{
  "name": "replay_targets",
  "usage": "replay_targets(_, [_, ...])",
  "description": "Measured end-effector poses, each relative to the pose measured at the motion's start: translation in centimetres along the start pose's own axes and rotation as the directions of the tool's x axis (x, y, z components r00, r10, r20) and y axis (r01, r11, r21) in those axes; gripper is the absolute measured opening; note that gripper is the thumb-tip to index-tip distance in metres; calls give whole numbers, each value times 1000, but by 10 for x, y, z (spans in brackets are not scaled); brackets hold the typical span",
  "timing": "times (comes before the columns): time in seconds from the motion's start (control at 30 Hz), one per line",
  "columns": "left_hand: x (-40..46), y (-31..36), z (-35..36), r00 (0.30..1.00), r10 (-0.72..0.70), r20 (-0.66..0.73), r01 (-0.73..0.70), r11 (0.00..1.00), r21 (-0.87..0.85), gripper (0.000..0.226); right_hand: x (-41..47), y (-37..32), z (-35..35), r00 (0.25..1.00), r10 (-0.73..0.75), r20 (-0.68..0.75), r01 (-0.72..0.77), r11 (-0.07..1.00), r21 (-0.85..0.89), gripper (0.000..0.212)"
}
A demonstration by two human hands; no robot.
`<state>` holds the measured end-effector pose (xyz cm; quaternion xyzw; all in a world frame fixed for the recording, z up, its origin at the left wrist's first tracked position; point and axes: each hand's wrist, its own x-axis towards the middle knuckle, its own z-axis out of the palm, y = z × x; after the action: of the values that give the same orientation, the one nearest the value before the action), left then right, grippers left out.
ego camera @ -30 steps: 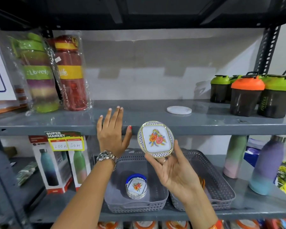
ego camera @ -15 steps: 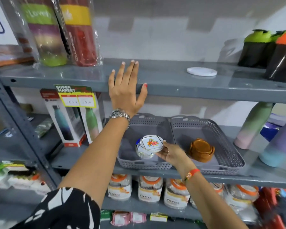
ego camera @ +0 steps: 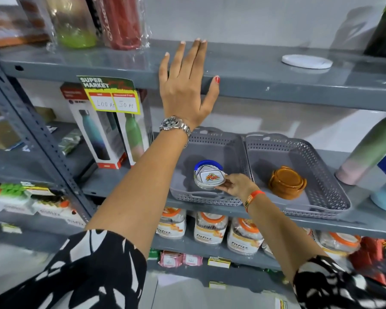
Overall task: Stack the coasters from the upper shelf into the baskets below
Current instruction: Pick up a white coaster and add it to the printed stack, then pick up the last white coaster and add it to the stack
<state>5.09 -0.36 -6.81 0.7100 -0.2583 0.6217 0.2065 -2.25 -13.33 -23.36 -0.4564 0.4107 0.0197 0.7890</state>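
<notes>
My right hand (ego camera: 236,185) reaches into the left grey basket (ego camera: 212,198) and holds a white flower-printed coaster (ego camera: 210,177) by its edge, on top of a coaster stack in a blue-rimmed holder (ego camera: 207,165). The right grey basket (ego camera: 321,198) holds a brown coaster set (ego camera: 286,182). My left hand (ego camera: 187,85) rests flat on the front edge of the upper shelf (ego camera: 276,88), fingers spread, holding nothing. A plain white round coaster (ego camera: 306,61) lies further right on that upper shelf.
Wrapped bottles (ego camera: 118,21) stand at the upper shelf's left, a dark shaker (ego camera: 383,36) at its right. Boxed bottles (ego camera: 107,134) sit left of the baskets and pastel bottles (ego camera: 372,152) to their right. Jars (ego camera: 210,228) fill the shelf below. A price tag (ego camera: 112,94) hangs from the upper shelf.
My right hand has carried the flowered coaster down from chest height into the left basket, onto the stack. The view has tilted downward. My left hand stays on the shelf edge.
</notes>
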Motion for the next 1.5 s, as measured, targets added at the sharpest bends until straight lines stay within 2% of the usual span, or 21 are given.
replay_targets(0.27, [1,0,1,1000,-10,-8,10,1000,2,57,5,0,4,997,-17,-69,19,999,28,33])
replay_targets(0.37, [0,-1,1,1000,-13,-5,13,1000,-2,57,4,6,6,993,-82,-89,80,996,-27,32])
replay_targets(0.43, [0,-1,1,1000,-15,-5,15,1000,-2,57,14,9,10,1000,-18,-22,20,998,55,32])
replay_targets(0.47, [0,-1,1,1000,-15,-5,15,1000,0,57,17,12,12,1000,-6,-21,7,1000,26,31])
replay_targets(0.57, [0,-1,1,1000,-14,-7,14,1000,5,57,0,9,16,981,-103,-163,105,994,4,28])
replay_targets(0.73, [0,0,2,1000,-13,-14,14,1000,11,57,-7,9,18,980,-150,-131,165,979,117,32])
replay_targets(0.83, [0,0,1,1000,-10,-10,10,1000,18,56,-13,6,15,978,-158,-134,167,984,63,29])
replay_targets(0.9, [0,0,1,1000,-9,1,9,1000,24,56,-23,3,16,971,-194,-137,196,981,6,14])
replay_targets(1.0, [1,0,-1,1000,-4,12,4,1000,29,55,-43,0,14,931,-339,-140,337,941,-34,27])
replay_targets(1.07, [2,0,-2,1000,-3,17,2,1000,19,55,-65,-2,12,833,-533,-149,529,846,-67,30])
replay_targets(1.1, [2,1,-3,1000,-3,23,3,1000,12,55,-78,-4,10,733,-665,-140,656,746,-112,34])
replay_targets(1.13, [2,1,-3,1000,-2,28,2,1000,7,56,-94,-6,8,591,-799,-116,778,602,-180,37])
replay_targets(1.2, [2,1,-5,999,-3,39,3,1000,2,56,-125,-17,1,205,-977,-64,888,213,-407,38])
replay_targets(1.27, [2,2,-6,999,-6,54,6,1000,-14,56,-154,-37,-7,-201,-979,-31,757,-135,-639,32])
replay_targets(1.3, [2,2,-6,998,-8,64,9,1000,-23,56,-167,-51,-9,-355,-935,-26,657,-229,-718,30])
replay_targets(1.33, [2,2,-7,997,-11,71,13,999,-31,56,-178,-66,-10,-451,-892,-25,568,-265,-779,29])
replay_targets(1.37, [3,3,-8,997,-15,77,18,999,-39,56,-184,-82,-12,-501,-865,-24,492,-262,-830,28])
replay_targets(1.4, [3,3,-9,996,-19,82,23,999,-46,56,-189,-99,-12,-513,-858,-17,407,-226,-885,29])
replay_targets(1.43, [3,3,-10,996,-21,85,25,998,-51,56,-194,-116,-13,-482,-876,0,311,-171,-935,30])
replay_targets(1.47, [3,4,-10,995,-24,92,29,998,-54,56,-195,-133,-15,-392,-920,21,222,-117,-968,32])
replay_targets(1.5, [3,4,-11,995,-27,97,32,998,-54,56,-196,-149,-17,-251,-967,39,153,-79,-985,36])
